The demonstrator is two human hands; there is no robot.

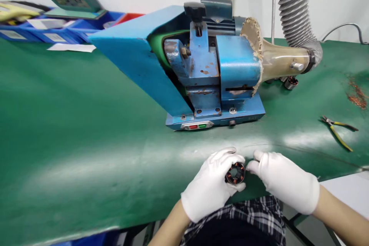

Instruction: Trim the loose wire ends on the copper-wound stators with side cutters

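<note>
Left hand (211, 188), in a white glove, was closed around a small round stator (235, 173) with copper-coloured windings, thumb over its top and fingers curled beneath it. That part sat straight in front of the blue machine (201, 65), well apart from it, above the near edge of the green table (72, 123). On the stator's other side the right hand (284, 186), also gloved, lay with its fingers loosely curled and its thumb tip at the part's rim; whether it gripped the part or only touched it I could not tell. On the machine's front base sat 2 buttons (197, 126), 1 red and 1 green. From the machine's right end a grey corrugated hose (294, 4) rose upward, and just beside that end lay a second small wound part (291, 82). Farther right of the machine, yellow-handled pliers (338, 128) rested on the table, with reddish debris (357, 96) behind them. Left of and behind the machine stood blue bins (43, 32) and a white sheet of paper (72, 47). Plaid cloth (248, 215) showed below the hands.
</note>
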